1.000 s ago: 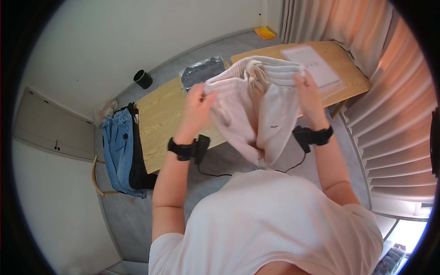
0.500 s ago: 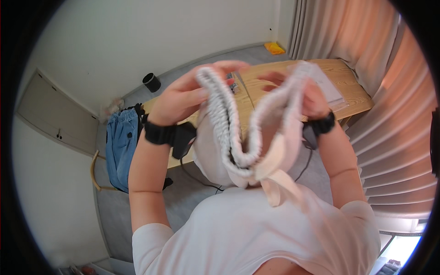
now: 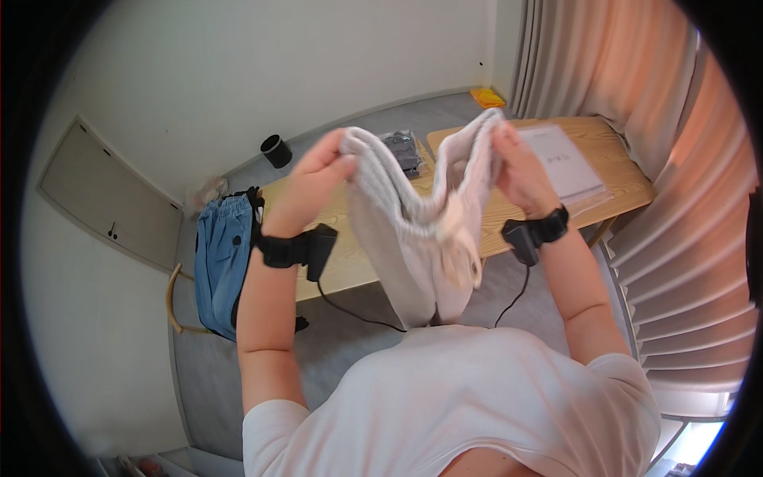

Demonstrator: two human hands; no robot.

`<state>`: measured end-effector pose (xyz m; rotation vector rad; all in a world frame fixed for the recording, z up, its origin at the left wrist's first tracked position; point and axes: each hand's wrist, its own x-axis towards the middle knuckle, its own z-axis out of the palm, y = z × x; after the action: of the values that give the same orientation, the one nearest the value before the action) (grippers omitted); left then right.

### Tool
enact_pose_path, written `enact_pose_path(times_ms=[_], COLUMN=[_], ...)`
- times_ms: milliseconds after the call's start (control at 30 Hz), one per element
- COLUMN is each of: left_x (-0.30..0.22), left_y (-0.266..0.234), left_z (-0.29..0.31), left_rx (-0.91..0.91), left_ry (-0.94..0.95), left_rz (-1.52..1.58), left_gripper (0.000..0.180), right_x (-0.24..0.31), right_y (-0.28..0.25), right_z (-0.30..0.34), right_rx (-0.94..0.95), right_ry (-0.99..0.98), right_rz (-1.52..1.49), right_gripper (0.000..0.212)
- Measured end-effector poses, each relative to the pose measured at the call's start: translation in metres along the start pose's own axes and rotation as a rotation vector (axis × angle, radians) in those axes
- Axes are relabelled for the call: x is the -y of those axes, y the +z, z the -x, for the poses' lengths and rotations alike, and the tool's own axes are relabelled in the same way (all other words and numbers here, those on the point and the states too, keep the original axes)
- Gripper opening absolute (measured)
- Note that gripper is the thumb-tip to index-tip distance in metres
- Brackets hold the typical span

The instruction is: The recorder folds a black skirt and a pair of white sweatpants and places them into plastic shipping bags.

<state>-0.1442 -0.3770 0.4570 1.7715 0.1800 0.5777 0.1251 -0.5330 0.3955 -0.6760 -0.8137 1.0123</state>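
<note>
A pair of light beige trousers (image 3: 389,238) with a gathered elastic waistband and a pale drawstring hangs in front of my chest. My left hand (image 3: 312,179) is closed on the left end of the waistband, thumb on the near side. At the right end, my right hand (image 3: 520,171) pinches the band, fingers partly behind the cloth. Between the hands the waistband sags into a V, and the drawstring (image 3: 457,246) dangles at its low point. The lower part of the legs drops out of sight behind my shirt.
Beyond the trousers stand wooden tables (image 3: 338,258), bearing a dark packaged item (image 3: 404,151) and a clear flat package (image 3: 560,163). Blue jeans (image 3: 218,254) drape over a chair at left. A black bin (image 3: 276,151), a yellow item (image 3: 487,98) and curtains (image 3: 675,238) surround them.
The trousers have moved down and away from me, their legs now hanging straighter. My right fingers, spread earlier, have closed on the waistband. The drawstring swings less.
</note>
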Motion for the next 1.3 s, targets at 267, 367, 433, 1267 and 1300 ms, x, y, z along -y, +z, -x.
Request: enact_pose_path(times_ms=[267,367,433,1267,1300], left_x=[0.018,0.022,0.03,0.059,0.06], left_y=[-0.018,0.004,0.021,0.081,0.071], left_z=[0.009,-0.007,-0.014,0.007,0.007], left_rx=[-0.446,-0.721,-0.773,-0.054,0.052], left_ry=[0.042,0.082,0.122,0.344,0.398], left_rz=[-0.366,-0.571,-0.635,-0.523,-0.615], left_gripper=[0.022,0.022,0.021,0.054,0.055], right_x=[0.013,-0.004,-0.015,-0.068,-0.068], right_y=[0.009,0.017,0.027,0.049,0.047], right_z=[0.011,0.003,0.001,0.03,0.031], right_rx=[-0.24,-0.382,-0.452,-0.253,-0.218], right_ry=[-0.144,-0.234,-0.283,-0.139,-0.116], right_rz=[0.268,0.265,0.248,0.463,0.429], right_gripper=[0.025,0.023,0.022,0.043,0.046])
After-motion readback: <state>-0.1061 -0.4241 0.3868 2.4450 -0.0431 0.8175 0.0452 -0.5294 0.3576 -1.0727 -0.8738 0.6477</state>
